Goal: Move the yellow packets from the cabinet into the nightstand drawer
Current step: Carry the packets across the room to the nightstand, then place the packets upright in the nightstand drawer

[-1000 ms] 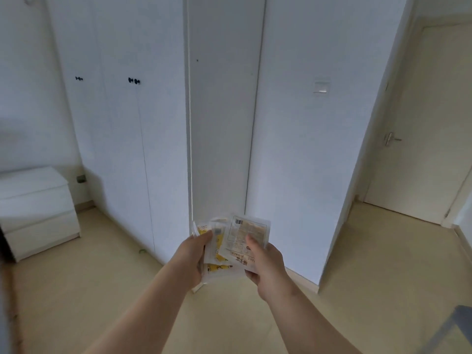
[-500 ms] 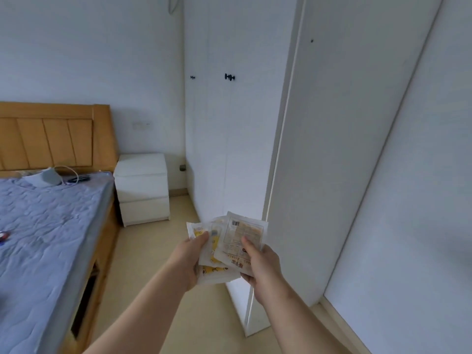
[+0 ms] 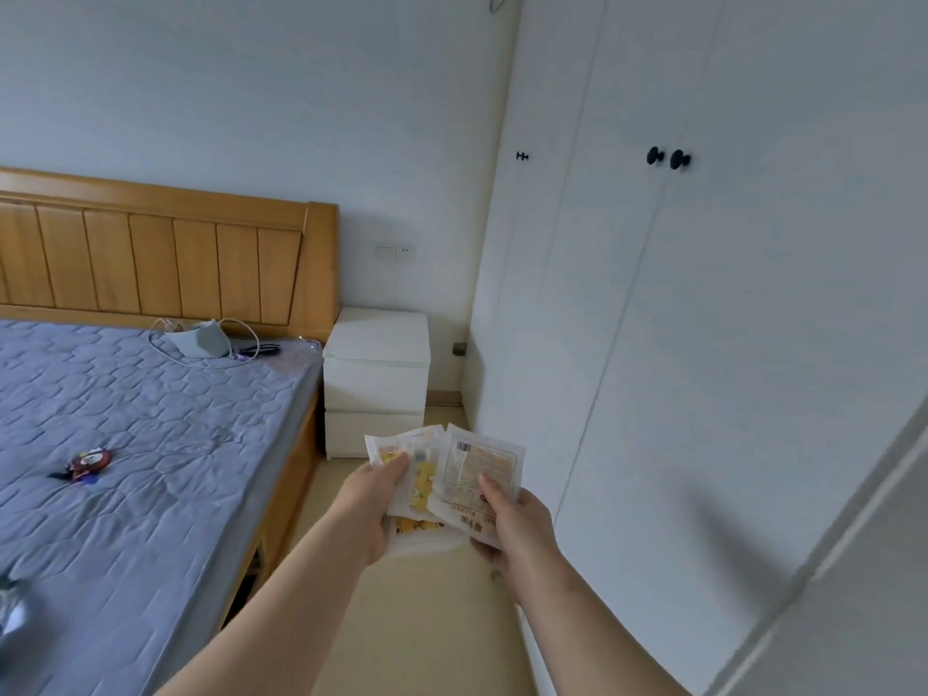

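In the head view, both hands hold the yellow packets (image 3: 472, 459) in front of the body, low in the middle of the picture, above the floor (image 3: 427, 620). The packets are fanned like cards, several flat sachets overlapping one another. The left hand (image 3: 369, 504) pinches the left side of the fan, with its thumb lying on top; the fingers below are hidden. The right hand (image 3: 517, 529) pinches the right side in the same way, its thumb pressing on the front packet.

The packets look thin, light and soft, with a smooth film surface. I judge they slide easily one over another, so a loose grip can let one slip out of the fan. They bend at the free corners, so the best hold is near the middle of the overlap, thumb over and fingers under, with all packets pressed together. They do not seem fragile.

The nightstand (image 3: 376, 339) stands well ahead, between the bed (image 3: 125, 444) and the white cabinet (image 3: 653, 344). Its upper drawer (image 3: 374, 386) appears closed, so probably one hand must take the whole stack alone while the other pulls the drawer
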`<act>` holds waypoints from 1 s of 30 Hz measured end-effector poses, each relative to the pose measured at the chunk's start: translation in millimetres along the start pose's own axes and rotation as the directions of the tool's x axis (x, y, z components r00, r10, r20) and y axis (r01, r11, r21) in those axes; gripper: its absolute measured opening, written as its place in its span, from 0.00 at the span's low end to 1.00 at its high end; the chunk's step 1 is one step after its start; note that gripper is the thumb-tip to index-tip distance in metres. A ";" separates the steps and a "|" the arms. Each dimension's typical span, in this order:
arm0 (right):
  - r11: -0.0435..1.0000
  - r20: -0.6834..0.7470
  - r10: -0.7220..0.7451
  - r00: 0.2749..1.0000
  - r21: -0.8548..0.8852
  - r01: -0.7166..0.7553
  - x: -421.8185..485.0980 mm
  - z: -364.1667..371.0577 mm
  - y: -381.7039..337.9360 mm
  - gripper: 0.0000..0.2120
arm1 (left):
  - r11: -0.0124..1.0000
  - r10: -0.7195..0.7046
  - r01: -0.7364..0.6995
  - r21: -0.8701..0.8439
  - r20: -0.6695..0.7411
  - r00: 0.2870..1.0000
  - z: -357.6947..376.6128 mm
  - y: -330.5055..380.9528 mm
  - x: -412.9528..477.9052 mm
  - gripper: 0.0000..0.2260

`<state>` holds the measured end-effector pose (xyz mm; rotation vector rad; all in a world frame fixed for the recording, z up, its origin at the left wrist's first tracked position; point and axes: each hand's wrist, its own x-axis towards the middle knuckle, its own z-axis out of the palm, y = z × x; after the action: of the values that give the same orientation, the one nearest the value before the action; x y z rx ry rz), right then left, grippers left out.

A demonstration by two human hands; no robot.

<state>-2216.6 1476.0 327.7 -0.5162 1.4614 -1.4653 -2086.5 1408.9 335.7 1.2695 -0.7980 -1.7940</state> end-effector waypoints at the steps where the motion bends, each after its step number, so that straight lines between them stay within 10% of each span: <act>1: 1.000 0.000 -0.007 1.000 -0.010 0.007 20.0 14.9 -6.3 0.07 | 1.000 0.016 -0.016 -0.011 -0.015 1.000 -3.7 15.0 17.6 0.05; 12: 0.986 -0.131 -0.166 0.977 -0.023 0.164 195.2 126.5 -33.7 0.05 | 0.987 -0.001 -0.048 -0.155 -0.306 0.952 -50.6 89.9 174.8 0.05; 19: 0.769 0.415 -0.350 0.839 -0.385 0.511 323.5 193.1 -63.2 0.05 | 0.971 0.103 -0.178 -0.162 -0.391 0.915 -10.6 162.2 305.1 0.04; 26: 0.677 0.538 -0.302 0.787 -0.460 0.574 473.5 242.6 -96.8 0.07 | 0.988 0.135 -0.153 -0.035 -0.308 0.942 4.6 233.3 419.9 0.04; 30: 0.603 0.585 -0.116 0.803 -0.601 0.525 533.2 266.2 -108.0 0.36 | 0.984 0.112 -0.083 0.154 -0.190 0.975 -3.8 264.7 467.6 0.04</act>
<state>-2266.1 872.8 305.2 -1.6466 1.5334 -0.7969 -2110.9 872.2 340.3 1.4518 -0.8750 -1.5259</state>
